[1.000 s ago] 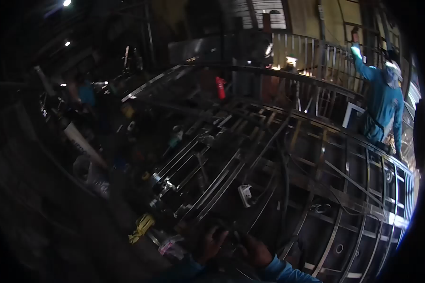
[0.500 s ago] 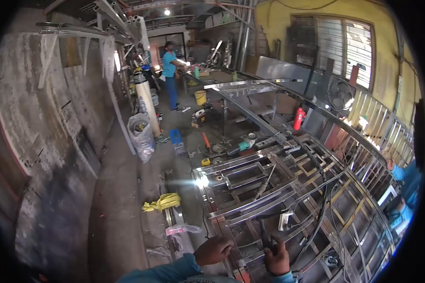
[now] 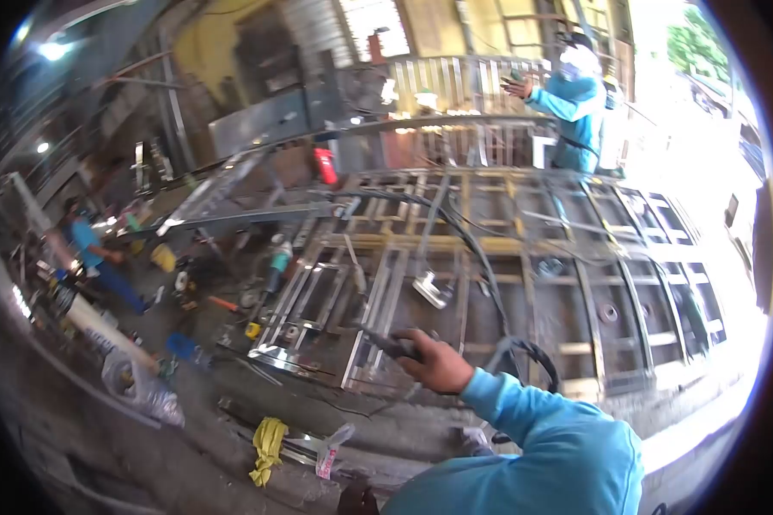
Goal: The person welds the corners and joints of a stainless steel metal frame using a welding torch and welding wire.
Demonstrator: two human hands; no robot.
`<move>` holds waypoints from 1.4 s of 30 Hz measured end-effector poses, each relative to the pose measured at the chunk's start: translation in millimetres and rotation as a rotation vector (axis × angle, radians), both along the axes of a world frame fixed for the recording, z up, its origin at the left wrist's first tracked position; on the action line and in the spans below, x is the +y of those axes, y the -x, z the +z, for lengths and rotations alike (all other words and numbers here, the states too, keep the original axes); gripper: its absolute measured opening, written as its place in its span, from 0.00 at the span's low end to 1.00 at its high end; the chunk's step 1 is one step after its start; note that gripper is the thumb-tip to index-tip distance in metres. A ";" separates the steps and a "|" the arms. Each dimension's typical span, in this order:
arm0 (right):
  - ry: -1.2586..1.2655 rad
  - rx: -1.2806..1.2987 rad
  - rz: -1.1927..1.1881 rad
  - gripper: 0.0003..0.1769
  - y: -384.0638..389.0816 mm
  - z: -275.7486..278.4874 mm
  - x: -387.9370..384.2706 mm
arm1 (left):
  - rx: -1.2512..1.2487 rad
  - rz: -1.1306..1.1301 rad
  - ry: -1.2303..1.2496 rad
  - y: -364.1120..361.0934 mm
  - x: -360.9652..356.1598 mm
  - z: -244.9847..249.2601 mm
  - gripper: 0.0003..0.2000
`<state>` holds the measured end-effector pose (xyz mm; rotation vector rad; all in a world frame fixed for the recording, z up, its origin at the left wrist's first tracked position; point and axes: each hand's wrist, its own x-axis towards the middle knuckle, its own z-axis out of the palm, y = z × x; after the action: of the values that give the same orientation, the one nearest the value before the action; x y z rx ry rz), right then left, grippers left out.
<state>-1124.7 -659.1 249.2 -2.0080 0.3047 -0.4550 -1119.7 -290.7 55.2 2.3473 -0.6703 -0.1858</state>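
Observation:
My right hand (image 3: 438, 365) is closed around a dark welding torch (image 3: 391, 343), its narrow end pointing up and left. The hand is above the near edge of a large welded metal frame (image 3: 528, 330) made of crossing bars. Beyond the torch lie a shiny rectangular section (image 3: 395, 279) and a silver metal piece (image 3: 429, 290). A thick black cable (image 3: 488, 275) loops across the bars behind my hand. At the bottom edge, a dark, blurred shape looks like my left hand (image 3: 356, 498); its fingers do not show clearly.
A co-worker (image 3: 580, 107) stands behind the frame with raised hands. Another person (image 3: 99, 253) is far left. A teal angle grinder (image 3: 278, 264) and red fire extinguisher (image 3: 325, 165) are beyond the shiny section. Yellow cloth (image 3: 268, 451) and a plastic bag (image 3: 142, 386) lie nearby.
The view has swung right and tilted, bringing the co-worker fully into sight. My right hand has stretched out over the frame's near side with the torch. My left hand has dropped to the bottom edge.

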 end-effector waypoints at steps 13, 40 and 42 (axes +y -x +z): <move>0.043 -0.215 -0.063 0.34 56.1 9.2 -4.3 | -0.446 -0.284 -0.169 -22.2 63.6 42.9 0.07; 0.356 -0.743 -0.150 0.32 -24.6 280.1 -280.5 | -0.764 -0.206 0.004 -222.6 -329.6 205.5 0.17; -0.173 -0.735 0.246 0.33 -46.2 266.9 -255.0 | -0.659 -0.306 -0.035 -198.3 -348.7 151.6 0.16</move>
<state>-1078.5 -914.1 516.1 -1.5565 -0.3431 -0.9275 -921.3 -639.4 206.9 2.3181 -1.3459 0.4690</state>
